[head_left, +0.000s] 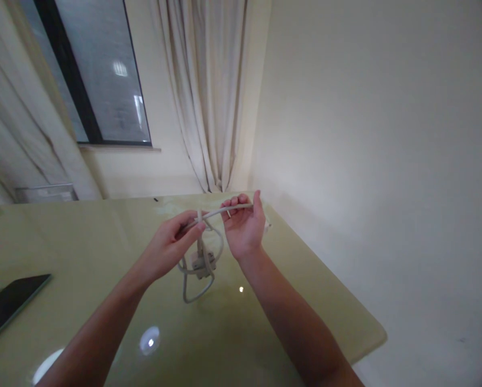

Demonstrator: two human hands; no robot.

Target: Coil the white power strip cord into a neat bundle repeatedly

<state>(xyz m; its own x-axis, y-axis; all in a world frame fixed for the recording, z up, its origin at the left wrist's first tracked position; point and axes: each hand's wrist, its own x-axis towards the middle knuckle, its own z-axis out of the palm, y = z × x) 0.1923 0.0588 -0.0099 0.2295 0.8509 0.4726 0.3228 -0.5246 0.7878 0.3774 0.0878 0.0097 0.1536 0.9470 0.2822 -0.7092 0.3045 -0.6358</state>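
Note:
A pale grey cable (228, 209), partly coiled, is held up above the table. My left hand (170, 244) pinches the coil between thumb and fingers. From there one stretch of cable runs to my right hand (245, 226), whose palm faces up with the fingers curled and the thumb raised beside it. The cable lies across those fingers and its far end disappears at the thumb. Below my left hand dangle loose loops and a blocky grey connector (203, 264); its exact type is hard to make out.
The glossy yellow-green table (115, 258) ends on the right near a plain wall (378, 161). At the left lies a flat dark device (13, 301). A small black object (156, 200) rests near the back edge. Behind are curtains (208, 80) and a window (103, 70).

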